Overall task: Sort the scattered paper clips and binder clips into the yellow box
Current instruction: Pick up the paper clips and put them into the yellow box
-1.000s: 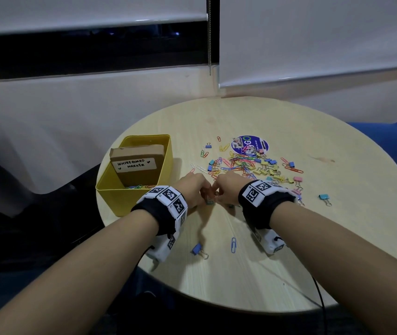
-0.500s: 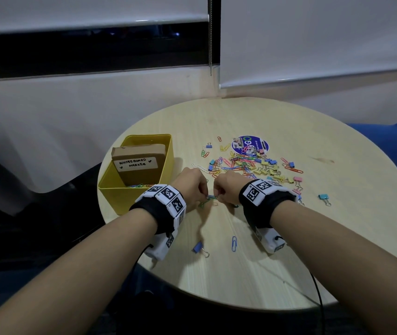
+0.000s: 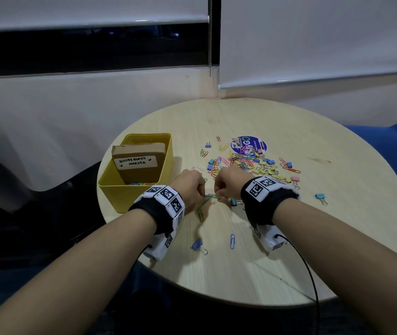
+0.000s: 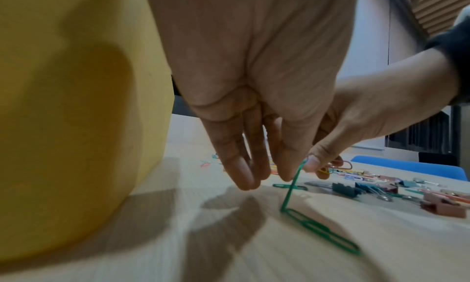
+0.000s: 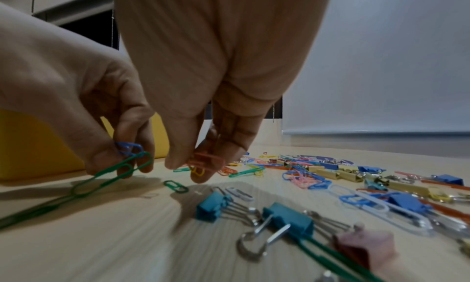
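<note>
A chain of green paper clips (image 3: 202, 206) is hanging from the left hand (image 3: 189, 188) and its long axis is running down toward the person, with the lower clips lying flat on the round table (image 3: 337, 213). The left thumb and forefinger are pinching the top green clip together with a small blue paper clip (image 5: 128, 147); the other fingers are pointing down, relaxed. The right hand (image 3: 230, 182) is hovering just beside it, its fingertips closing on an orange paper clip (image 5: 207, 161) and a yellow one.

Beyond the hands, the pile of coloured clips (image 3: 248, 163) is spreading over the table, partly covering a round blue sticker (image 3: 250, 143) whose print is too small to read. Two teal binder clips (image 5: 254, 212) are lying just near the right wrist. A blue binder clip (image 3: 198, 245) and a blue paper clip (image 3: 232, 241) are resting closer to the person.

The yellow box (image 3: 120, 189) is standing to the left, close to the left hand. It is holding some clips and a cardboard box (image 3: 139, 163) with the label "WHITEBOARD MARKER".
</note>
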{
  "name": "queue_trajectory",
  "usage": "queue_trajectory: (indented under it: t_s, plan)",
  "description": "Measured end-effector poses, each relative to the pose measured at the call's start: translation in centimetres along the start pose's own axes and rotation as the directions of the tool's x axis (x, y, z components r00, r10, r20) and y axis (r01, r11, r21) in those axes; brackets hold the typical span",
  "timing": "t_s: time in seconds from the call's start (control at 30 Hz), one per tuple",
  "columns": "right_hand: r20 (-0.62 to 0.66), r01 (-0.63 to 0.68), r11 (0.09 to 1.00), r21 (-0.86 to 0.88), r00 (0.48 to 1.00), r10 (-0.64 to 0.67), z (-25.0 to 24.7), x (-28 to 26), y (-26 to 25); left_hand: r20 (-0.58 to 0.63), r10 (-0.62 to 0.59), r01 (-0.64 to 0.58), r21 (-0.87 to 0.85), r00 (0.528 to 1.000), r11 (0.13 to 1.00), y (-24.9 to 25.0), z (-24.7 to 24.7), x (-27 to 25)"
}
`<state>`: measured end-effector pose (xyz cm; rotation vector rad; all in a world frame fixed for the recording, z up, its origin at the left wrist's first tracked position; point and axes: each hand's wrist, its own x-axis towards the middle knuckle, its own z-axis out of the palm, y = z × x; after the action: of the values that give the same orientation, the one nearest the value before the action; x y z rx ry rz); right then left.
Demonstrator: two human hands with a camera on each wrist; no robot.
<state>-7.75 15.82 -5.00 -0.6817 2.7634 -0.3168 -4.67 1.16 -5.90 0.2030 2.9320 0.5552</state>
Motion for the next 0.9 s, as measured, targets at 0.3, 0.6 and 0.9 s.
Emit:
queue_trajectory:
  t_s: [0.3,0.6,0.9]
  plan:
    - [-0.004,0.056,0.995,0.088,0.998,-0.055,0.6,0.2,-0.7,0.019,-0.031,0.033,-0.115,0.999,0.993,-0.1,-0.5,-0.3]
    - [-0.055,0.045,0.988,0.148,0.998,-0.037,-0.9,-0.4,-0.7,0.001,0.006,-0.005,-0.274,1.0,0.962,0.1,-1.0,-0.8]
    - [-0.109,0.061,0.965,0.257,0.993,-0.033,-2.9,-1.4,-2.6,-0.177,0.083,-0.104,-0.114,0.981,0.988,0.4,-4.1,-3.2]
